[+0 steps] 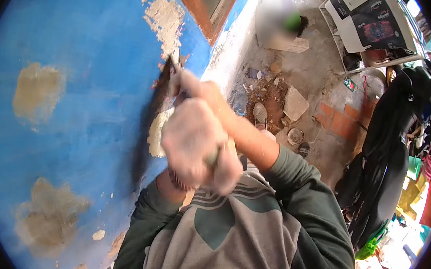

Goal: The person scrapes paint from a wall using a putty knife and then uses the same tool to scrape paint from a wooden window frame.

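1. Wall (101, 105): blue, with bare patches; the long pale patch (164, 22) descends from the top edge, beside the window frame (204, 20); broken slabs and rubble (275, 96) lie on the floor (325, 87) to the right.
2. Tool (176, 64): slim, partly hidden, at the lower end of the pale patch, left of the frame's near corner; its long axis runs from the fingers up and slightly left; its tip is at the wall, though contact cannot be confirmed.
3. Right hand (204, 92): fingers together, clamped on the tool's near end; the tip lies just beyond them, away from the body; this hand is the nearer.
4. Left hand (191, 132): blurred, nearer the chest, farther from the tip; fingers curled; whether they enclose anything cannot be told.
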Demonstrator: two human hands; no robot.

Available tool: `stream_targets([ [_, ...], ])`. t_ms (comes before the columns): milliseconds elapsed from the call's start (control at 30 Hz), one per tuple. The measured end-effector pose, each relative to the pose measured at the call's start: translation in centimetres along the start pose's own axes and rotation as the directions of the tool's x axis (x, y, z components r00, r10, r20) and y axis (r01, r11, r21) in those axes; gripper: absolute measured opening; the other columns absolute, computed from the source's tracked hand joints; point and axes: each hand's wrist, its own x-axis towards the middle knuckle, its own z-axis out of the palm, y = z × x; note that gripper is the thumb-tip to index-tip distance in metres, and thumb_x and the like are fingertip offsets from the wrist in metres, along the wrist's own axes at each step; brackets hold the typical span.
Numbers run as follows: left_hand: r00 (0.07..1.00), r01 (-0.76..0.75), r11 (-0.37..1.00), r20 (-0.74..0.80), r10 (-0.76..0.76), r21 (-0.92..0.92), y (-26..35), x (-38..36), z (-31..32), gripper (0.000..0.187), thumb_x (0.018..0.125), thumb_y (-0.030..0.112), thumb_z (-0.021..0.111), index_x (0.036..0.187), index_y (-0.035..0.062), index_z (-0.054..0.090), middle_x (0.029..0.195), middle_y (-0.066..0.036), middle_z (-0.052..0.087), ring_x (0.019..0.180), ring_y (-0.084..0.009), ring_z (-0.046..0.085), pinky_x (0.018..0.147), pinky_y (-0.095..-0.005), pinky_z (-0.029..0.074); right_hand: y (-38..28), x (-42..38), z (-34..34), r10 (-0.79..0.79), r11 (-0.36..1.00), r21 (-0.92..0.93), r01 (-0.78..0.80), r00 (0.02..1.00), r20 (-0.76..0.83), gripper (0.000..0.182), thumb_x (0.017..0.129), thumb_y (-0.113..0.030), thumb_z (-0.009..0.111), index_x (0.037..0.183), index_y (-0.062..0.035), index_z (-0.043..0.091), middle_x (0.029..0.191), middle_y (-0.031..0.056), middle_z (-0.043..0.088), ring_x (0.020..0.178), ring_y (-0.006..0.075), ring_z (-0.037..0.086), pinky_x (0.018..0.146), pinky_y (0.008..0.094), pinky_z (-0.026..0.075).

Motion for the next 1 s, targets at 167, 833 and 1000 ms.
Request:
stream_targets([
  [167, 1.0, 0.024, 0.997, 0.001, -0.024, 0.073, -1.1, 0.1, 0.2, 0.011, 0.068, 0.007, 0.051, 0.062, -0.0001, 0.045, 0.058, -0.011, 0.044, 0.051, -0.0242, 0.044, 0.047, -0.032, 0.037, 0.8, 1.0, -0.5, 0.091, 0.995, -0.034, -0.09, 0.996, 0.003, 0.024, 0.082, -0.007, 0.057, 0.105, -0.0074, 0.052, 0.073, 0.0066, 0.059, 0.065, 0.0196, 0.062, 0.06, 0.0308, 0.05],
  [833, 0.994, 0.105, 0.992, 0.003, -0.105, -0.064, 1.4, -0.5, 0.1, 0.011, 0.057, 0.005, 0.056, 0.055, 0.0053, 0.045, 0.054, -0.007, 0.04, 0.048, -0.0236, 0.042, 0.046, -0.0335, 0.034, -0.3, -1.6, 1.6, 0.039, 0.997, 0.068, -0.034, 0.997, -0.067, 0.019, 0.076, -0.001, 0.061, 0.089, -0.0091, 0.05, 0.061, 0.0024, 0.052, 0.054, 0.0172, 0.055, 0.052, 0.0316, 0.045],
  [1000, 0.991, 0.133, 0.991, 0.032, -0.134, 0.006, -0.9, -0.8, 0.5, 0.011, 0.057, 0.008, 0.056, 0.055, 0.005, 0.046, 0.054, -0.007, 0.042, 0.049, -0.0225, 0.044, 0.048, -0.0322, 0.036, 0.9, -0.8, 0.4, 0.237, 0.97, 0.07, -0.235, 0.971, -0.029, 0.02, 0.075, 0.002, 0.059, 0.09, -0.0083, 0.049, 0.061, 0.0027, 0.051, 0.054, 0.0161, 0.053, 0.052, 0.0305, 0.044],
])
